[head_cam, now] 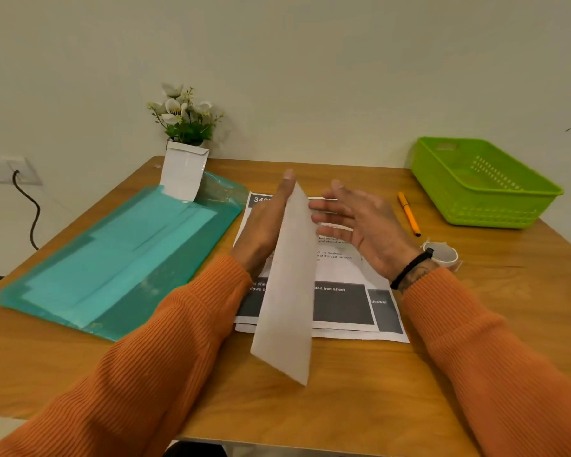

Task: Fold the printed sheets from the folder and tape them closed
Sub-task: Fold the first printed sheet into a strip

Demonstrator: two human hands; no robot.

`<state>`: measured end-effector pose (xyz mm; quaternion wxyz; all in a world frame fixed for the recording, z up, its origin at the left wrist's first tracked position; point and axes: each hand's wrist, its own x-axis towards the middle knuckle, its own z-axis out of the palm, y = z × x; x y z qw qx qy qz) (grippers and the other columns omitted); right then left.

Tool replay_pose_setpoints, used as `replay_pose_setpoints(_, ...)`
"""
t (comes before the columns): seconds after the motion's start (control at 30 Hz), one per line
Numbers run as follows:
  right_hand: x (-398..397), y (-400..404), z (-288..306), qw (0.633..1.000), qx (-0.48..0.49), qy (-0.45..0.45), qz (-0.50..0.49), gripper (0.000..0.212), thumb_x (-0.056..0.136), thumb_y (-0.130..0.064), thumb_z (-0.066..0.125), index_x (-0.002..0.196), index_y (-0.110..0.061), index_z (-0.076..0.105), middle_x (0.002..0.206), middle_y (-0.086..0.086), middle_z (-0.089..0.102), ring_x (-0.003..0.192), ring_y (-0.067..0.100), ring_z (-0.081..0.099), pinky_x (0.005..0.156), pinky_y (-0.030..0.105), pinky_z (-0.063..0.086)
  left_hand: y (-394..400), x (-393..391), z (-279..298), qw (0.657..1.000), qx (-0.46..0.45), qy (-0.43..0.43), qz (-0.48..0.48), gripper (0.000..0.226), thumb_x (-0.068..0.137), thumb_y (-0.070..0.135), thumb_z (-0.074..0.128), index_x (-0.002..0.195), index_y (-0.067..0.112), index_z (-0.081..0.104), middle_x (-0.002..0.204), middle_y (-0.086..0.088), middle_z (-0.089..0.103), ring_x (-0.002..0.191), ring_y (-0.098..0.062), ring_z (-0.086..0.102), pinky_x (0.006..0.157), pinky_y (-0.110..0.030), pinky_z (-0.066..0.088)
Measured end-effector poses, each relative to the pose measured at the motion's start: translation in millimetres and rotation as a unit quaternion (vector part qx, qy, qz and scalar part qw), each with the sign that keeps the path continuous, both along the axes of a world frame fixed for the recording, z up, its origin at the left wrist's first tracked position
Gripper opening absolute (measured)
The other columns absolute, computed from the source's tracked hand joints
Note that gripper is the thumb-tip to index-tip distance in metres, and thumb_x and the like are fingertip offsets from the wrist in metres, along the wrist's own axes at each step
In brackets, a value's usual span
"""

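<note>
Two orange sleeves reach over the wooden surface [360,390]. A folded sheet [289,291] stands tilted against the flat-fingered left hand [264,225]; the right hand [360,222] hovers beside it, fingers spread, above printed sheets [340,301]. Beyond lie the green folder [112,252] and tape roll [442,253].

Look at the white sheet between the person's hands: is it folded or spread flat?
Folded. The white sheet stands as a narrow strip above the printed sheets, far narrower than them, with the left hand against it.

Wooden table [343,407] bears green folder [119,255], printed sheets [343,291], pen [408,214], basket [485,186].
</note>
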<state>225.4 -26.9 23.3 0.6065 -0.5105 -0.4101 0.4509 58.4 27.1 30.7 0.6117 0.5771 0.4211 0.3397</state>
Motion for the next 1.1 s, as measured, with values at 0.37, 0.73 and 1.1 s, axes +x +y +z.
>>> replay_pose_setpoints(0.37, 7, 3, -13, 0.991, -0.02, -0.08, -0.106, 0.026, 0.087, -0.022, 0.085, 0.107, -0.01, 0.075, 0.111, 0.006, 0.078, 0.102, 0.025, 0.076, 0.082, 0.036, 0.065, 17, -7, -16, 0.994, -0.022, -0.056, 0.09, 0.015, 0.103, 0.022, 0.058, 0.092, 0.013, 0.063, 0.085, -0.005, 0.073, 0.079, -0.021, 0.071, 0.075, -0.037, 0.061)
replay_pose_setpoints(0.73, 20, -4, 0, 0.991, -0.118, -0.014, 0.056, 0.037, 0.086, 0.002, 0.078, 0.119, -0.011, 0.069, 0.108, 0.021, 0.078, 0.089, 0.032, 0.078, 0.073, 0.042, 0.066, 40, -22, -17, 0.975, -0.016, -0.09, 0.205, 0.01, 0.103, 0.022, 0.056, 0.112, 0.018, 0.059, 0.109, -0.007, 0.07, 0.093, -0.023, 0.074, 0.078, -0.041, 0.065)
replay_pose_setpoints(1.1, 17, -9, 4, 0.965, -0.169, 0.006, 0.2, 0.053, 0.09, 0.006, 0.072, 0.136, -0.016, 0.061, 0.125, 0.019, 0.074, 0.112, 0.037, 0.073, 0.075, 0.04, 0.067, 48, -33, -25, 0.988, 0.05, -0.024, 0.144, 0.023, 0.086, 0.026, 0.083, 0.101, 0.01, 0.078, 0.099, -0.009, 0.078, 0.091, -0.026, 0.076, 0.082, -0.042, 0.064)
